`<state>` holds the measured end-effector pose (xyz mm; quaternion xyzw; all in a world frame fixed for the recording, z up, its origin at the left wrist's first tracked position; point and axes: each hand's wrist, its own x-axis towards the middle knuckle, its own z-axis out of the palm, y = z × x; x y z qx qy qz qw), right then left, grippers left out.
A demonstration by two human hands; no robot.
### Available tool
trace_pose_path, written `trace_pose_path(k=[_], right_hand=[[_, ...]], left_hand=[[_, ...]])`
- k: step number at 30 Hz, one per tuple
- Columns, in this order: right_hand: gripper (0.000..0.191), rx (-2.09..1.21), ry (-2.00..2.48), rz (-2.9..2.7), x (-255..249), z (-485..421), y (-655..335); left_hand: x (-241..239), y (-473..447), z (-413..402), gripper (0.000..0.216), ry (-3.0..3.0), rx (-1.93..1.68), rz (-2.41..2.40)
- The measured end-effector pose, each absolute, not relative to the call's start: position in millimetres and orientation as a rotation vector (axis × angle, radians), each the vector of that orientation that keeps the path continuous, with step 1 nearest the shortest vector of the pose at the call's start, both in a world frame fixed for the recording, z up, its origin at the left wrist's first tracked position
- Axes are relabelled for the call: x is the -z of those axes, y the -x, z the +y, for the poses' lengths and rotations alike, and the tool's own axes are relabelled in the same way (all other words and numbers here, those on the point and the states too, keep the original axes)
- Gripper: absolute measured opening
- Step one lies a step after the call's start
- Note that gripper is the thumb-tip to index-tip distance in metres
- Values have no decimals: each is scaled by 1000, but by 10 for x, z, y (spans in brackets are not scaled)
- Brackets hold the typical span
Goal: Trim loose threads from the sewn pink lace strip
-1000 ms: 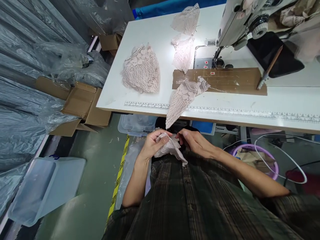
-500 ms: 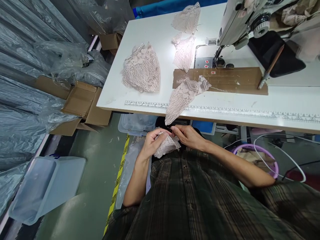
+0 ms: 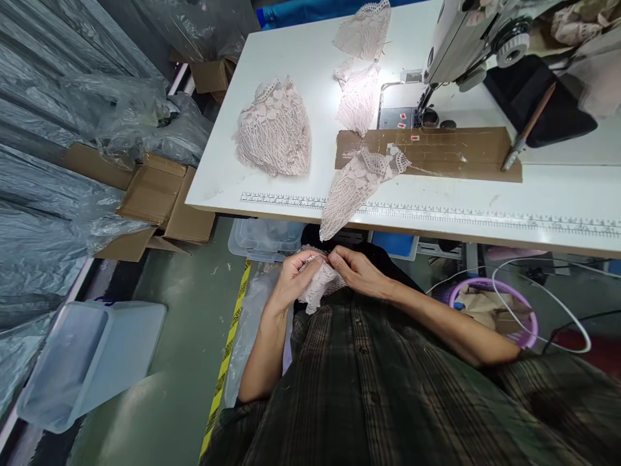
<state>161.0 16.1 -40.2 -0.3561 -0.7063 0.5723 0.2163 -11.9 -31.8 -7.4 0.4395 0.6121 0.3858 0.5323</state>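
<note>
Below the table's front edge, my left hand is closed on a pale pink lace piece, its thumb on top of the fabric. My right hand pinches at the upper edge of the same piece, fingertips close to those of the left. What lies inside the right fingers is partly hidden. A second lace piece hangs over the table edge just above my hands. Farther back, a lace piece lies beside the sewing machine, with another lace piece behind it.
A lace pile sits on the left of the white table. A cardboard strip lies before the needle, and a brush rests at its right end. Cardboard box and plastic bin stand left; a purple basket stands right.
My right hand has moved slightly left, onto the lace edge. A dark thin thing seen earlier at its fingertips is hard to make out now. The lace's lower corner hangs differently.
</note>
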Motion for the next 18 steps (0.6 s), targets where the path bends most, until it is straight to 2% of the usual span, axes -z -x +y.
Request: trace_pose_path(k=[3, 5, 7, 11, 12, 16, 18], right_hand=[[37, -1832, 874, -1899, 591, 69, -1598], [34, -1866, 890, -1970, 734, 47, -1577], [29, -1756, 1033, -2142, 868, 68, -1556], [23, -1426, 1314, -2376, 1047, 161, -1569], [22, -1396, 1325, -2388, 1071, 175, -1586], [16, -1371, 1292, -2445, 1095, 175, -1656], [14, -1363, 1264, -2469, 1070, 165, -1664]], left_hand=[[193, 196, -324, 36, -970, -904, 1457], [354, 274, -300, 39, -974, -886, 1520], [578, 362, -263, 47, -1038, -888, 1656], [1083, 507, -250, 85, -995, -842, 1943], [1193, 524, -272, 85, -932, -814, 1948], [1499, 511, -404, 58, -793, -761, 1820], [1569, 486, -454, 54, -785, -773, 1784]])
